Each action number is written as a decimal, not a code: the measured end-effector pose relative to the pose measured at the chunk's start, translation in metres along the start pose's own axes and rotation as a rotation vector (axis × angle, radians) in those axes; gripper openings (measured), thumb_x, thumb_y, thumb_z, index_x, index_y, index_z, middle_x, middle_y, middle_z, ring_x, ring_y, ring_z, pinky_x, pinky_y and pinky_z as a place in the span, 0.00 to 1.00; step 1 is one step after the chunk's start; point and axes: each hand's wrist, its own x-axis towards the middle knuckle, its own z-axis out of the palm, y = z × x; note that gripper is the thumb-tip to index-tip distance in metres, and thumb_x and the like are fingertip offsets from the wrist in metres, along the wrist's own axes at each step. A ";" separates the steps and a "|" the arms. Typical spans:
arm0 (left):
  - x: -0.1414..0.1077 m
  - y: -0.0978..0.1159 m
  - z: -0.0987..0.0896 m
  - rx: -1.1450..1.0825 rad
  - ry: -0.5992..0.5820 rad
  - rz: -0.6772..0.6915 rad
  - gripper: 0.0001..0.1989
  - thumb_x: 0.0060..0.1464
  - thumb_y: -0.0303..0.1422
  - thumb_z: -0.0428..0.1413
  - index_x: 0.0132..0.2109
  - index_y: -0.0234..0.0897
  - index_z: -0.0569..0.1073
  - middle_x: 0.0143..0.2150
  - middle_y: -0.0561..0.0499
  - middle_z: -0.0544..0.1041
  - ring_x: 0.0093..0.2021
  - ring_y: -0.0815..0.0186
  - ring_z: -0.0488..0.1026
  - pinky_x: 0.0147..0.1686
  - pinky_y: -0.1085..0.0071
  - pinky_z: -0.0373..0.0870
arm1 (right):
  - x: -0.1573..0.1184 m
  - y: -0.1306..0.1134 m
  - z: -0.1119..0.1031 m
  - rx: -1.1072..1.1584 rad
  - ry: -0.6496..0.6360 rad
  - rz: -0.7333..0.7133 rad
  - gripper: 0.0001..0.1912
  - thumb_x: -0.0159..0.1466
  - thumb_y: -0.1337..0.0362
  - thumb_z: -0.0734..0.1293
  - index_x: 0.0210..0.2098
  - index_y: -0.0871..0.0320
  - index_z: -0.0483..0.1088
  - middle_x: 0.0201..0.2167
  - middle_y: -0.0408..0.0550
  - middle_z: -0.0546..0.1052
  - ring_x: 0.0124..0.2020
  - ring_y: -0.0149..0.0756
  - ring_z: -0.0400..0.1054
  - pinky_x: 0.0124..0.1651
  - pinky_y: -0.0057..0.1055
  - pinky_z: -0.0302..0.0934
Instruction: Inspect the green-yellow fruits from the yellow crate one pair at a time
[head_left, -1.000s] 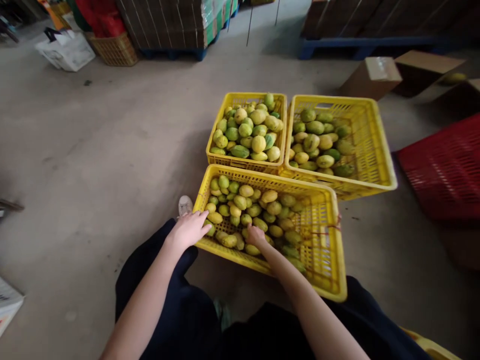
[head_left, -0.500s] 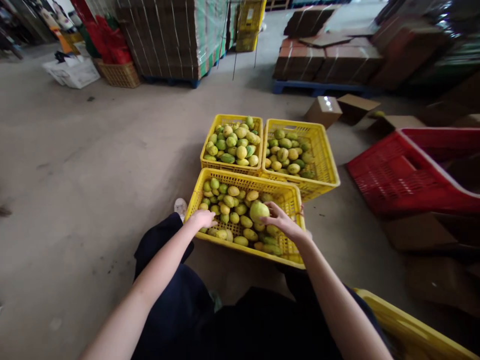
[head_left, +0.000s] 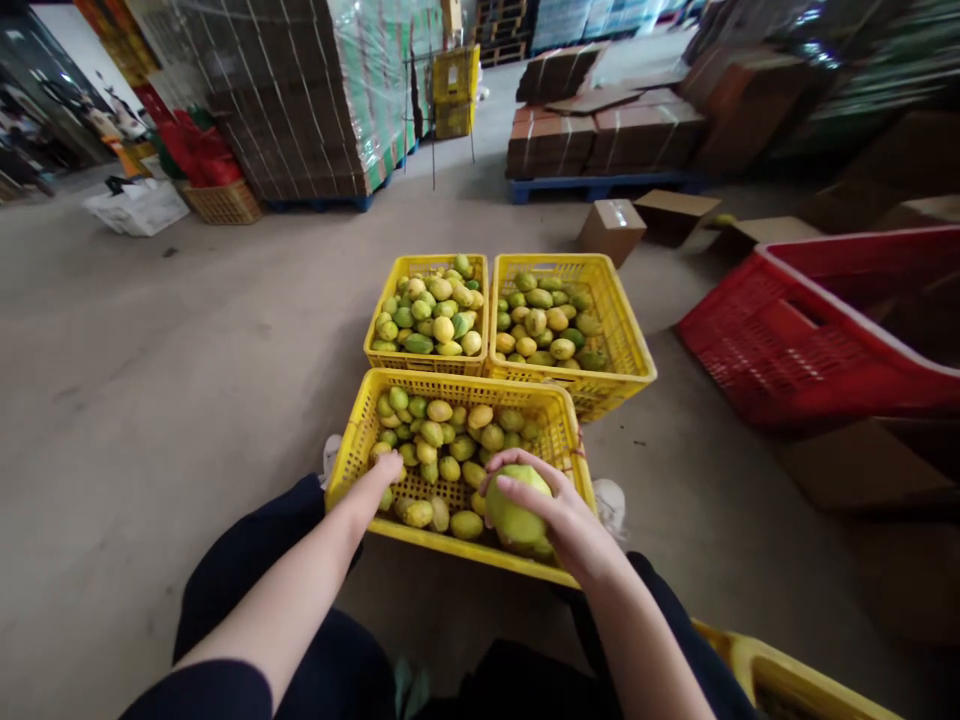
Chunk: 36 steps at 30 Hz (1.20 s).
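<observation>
My right hand (head_left: 551, 500) is wrapped round a large yellow-green fruit (head_left: 517, 507), raised over the right part of the near yellow crate (head_left: 457, 552). My left hand (head_left: 386, 468) reaches into the left side of that crate, its fingers down among the smaller fruits (head_left: 431, 434); what they grip, if anything, is hidden. Green and yellow fruits lie in the near crate, with some of its slotted bottom showing. Behind it stand two more yellow crates, the left one (head_left: 427, 364) heaped with fruit and the right one (head_left: 630, 345) partly filled.
A red crate (head_left: 817, 350) stands tilted at the right, near open cardboard boxes (head_left: 862, 465). Another yellow crate (head_left: 795, 670) is at the lower right. Farther back are a small carton (head_left: 611, 232), a blue pallet (head_left: 592, 188) with flat cardboard, and a wrapped stack (head_left: 285, 110).
The view has shifted. My right hand has brought the large fruit nearer to me, its fingers now over the top. My left hand has moved from the crate's left edge down among the fruits.
</observation>
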 end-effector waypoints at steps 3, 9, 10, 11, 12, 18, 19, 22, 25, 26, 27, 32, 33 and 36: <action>0.010 -0.003 0.016 -0.236 0.104 -0.001 0.16 0.39 0.35 0.68 0.27 0.38 0.67 0.28 0.45 0.70 0.45 0.47 0.72 0.40 0.60 0.68 | -0.001 0.000 -0.006 0.009 0.151 0.022 0.21 0.47 0.51 0.75 0.35 0.56 0.72 0.28 0.44 0.76 0.28 0.37 0.70 0.31 0.32 0.65; 0.011 -0.015 0.036 -0.632 0.257 0.026 0.23 0.45 0.41 0.64 0.21 0.43 0.55 0.19 0.55 0.58 0.31 0.59 0.73 0.31 0.69 0.67 | 0.001 -0.001 -0.009 0.122 0.282 0.047 0.22 0.46 0.50 0.76 0.34 0.55 0.70 0.27 0.45 0.75 0.27 0.37 0.69 0.28 0.31 0.63; 0.011 -0.017 0.036 -0.675 0.269 0.031 0.23 0.46 0.41 0.63 0.21 0.43 0.55 0.19 0.56 0.57 0.28 0.62 0.72 0.30 0.70 0.66 | 0.001 -0.002 -0.007 0.133 0.282 0.053 0.22 0.46 0.50 0.76 0.34 0.55 0.70 0.27 0.44 0.75 0.27 0.37 0.70 0.29 0.31 0.63; 0.010 -0.018 0.035 -0.708 0.273 0.033 0.23 0.47 0.40 0.63 0.21 0.43 0.55 0.18 0.57 0.56 0.26 0.64 0.71 0.30 0.71 0.66 | 0.001 -0.003 -0.006 0.145 0.282 0.059 0.22 0.46 0.50 0.76 0.33 0.55 0.70 0.26 0.44 0.75 0.27 0.38 0.70 0.29 0.31 0.63; 0.009 -0.018 0.033 -0.732 0.271 0.031 0.23 0.46 0.39 0.63 0.20 0.43 0.55 0.17 0.59 0.55 0.25 0.65 0.70 0.29 0.72 0.66 | 0.001 -0.004 -0.004 0.160 0.281 0.063 0.22 0.45 0.50 0.76 0.33 0.55 0.70 0.26 0.44 0.75 0.27 0.38 0.70 0.29 0.31 0.63; -0.005 0.001 0.001 -0.746 0.188 -0.003 0.19 0.42 0.28 0.64 0.18 0.41 0.60 0.16 0.58 0.60 0.33 0.63 0.74 0.34 0.74 0.66 | 0.010 -0.008 0.002 0.263 0.201 0.000 0.21 0.44 0.53 0.77 0.31 0.56 0.70 0.26 0.42 0.75 0.27 0.35 0.69 0.30 0.30 0.63; -0.009 0.008 -0.008 -0.746 0.173 -0.002 0.17 0.41 0.28 0.64 0.19 0.41 0.61 0.18 0.56 0.64 0.36 0.61 0.75 0.35 0.74 0.66 | 0.013 -0.008 0.003 0.285 0.192 -0.008 0.21 0.43 0.53 0.78 0.31 0.56 0.70 0.27 0.42 0.75 0.27 0.35 0.69 0.30 0.30 0.63; -0.022 0.031 -0.036 -0.745 0.138 0.012 0.11 0.39 0.27 0.64 0.23 0.37 0.68 0.25 0.49 0.74 0.41 0.55 0.75 0.38 0.70 0.69 | 0.019 -0.006 0.006 0.384 0.191 -0.063 0.19 0.43 0.57 0.78 0.30 0.56 0.71 0.28 0.42 0.76 0.27 0.34 0.70 0.32 0.31 0.64; -0.044 0.053 -0.063 -0.854 0.049 0.070 0.12 0.39 0.26 0.64 0.34 0.34 0.73 0.34 0.45 0.79 0.38 0.56 0.77 0.40 0.63 0.72 | 0.019 -0.006 0.009 0.531 0.130 -0.148 0.16 0.43 0.63 0.75 0.32 0.55 0.73 0.29 0.41 0.77 0.29 0.36 0.72 0.36 0.32 0.66; -0.054 0.059 -0.069 -0.974 -0.025 0.119 0.14 0.41 0.26 0.63 0.38 0.34 0.73 0.37 0.43 0.79 0.39 0.56 0.78 0.42 0.61 0.73 | 0.018 -0.006 0.009 0.574 0.097 -0.166 0.15 0.43 0.64 0.74 0.32 0.55 0.73 0.29 0.41 0.77 0.31 0.37 0.73 0.38 0.33 0.67; -0.063 0.065 -0.073 -1.121 -0.111 0.192 0.17 0.43 0.26 0.61 0.43 0.33 0.73 0.41 0.42 0.80 0.41 0.56 0.78 0.45 0.61 0.73 | 0.016 -0.006 0.010 0.610 0.068 -0.178 0.15 0.44 0.65 0.73 0.33 0.55 0.74 0.29 0.41 0.78 0.32 0.38 0.74 0.39 0.34 0.67; -0.104 0.086 -0.059 -1.664 -0.339 0.326 0.28 0.46 0.25 0.55 0.57 0.29 0.67 0.44 0.41 0.79 0.47 0.59 0.77 0.48 0.69 0.72 | 0.008 -0.001 0.010 0.659 0.101 -0.126 0.10 0.50 0.64 0.72 0.33 0.57 0.74 0.28 0.45 0.79 0.30 0.38 0.74 0.32 0.32 0.69; -0.108 0.090 -0.052 -1.728 -0.361 0.337 0.28 0.48 0.26 0.56 0.58 0.30 0.66 0.45 0.42 0.79 0.47 0.60 0.77 0.47 0.69 0.73 | 0.008 0.001 0.011 0.659 0.138 -0.098 0.07 0.53 0.62 0.71 0.32 0.57 0.74 0.26 0.45 0.79 0.27 0.36 0.73 0.28 0.29 0.68; -0.118 0.105 -0.040 -1.822 -0.434 0.414 0.26 0.52 0.31 0.59 0.58 0.32 0.67 0.47 0.43 0.78 0.46 0.62 0.76 0.43 0.71 0.74 | 0.007 0.007 0.012 0.683 0.206 -0.055 0.09 0.60 0.58 0.67 0.29 0.57 0.73 0.21 0.43 0.77 0.20 0.31 0.69 0.17 0.23 0.61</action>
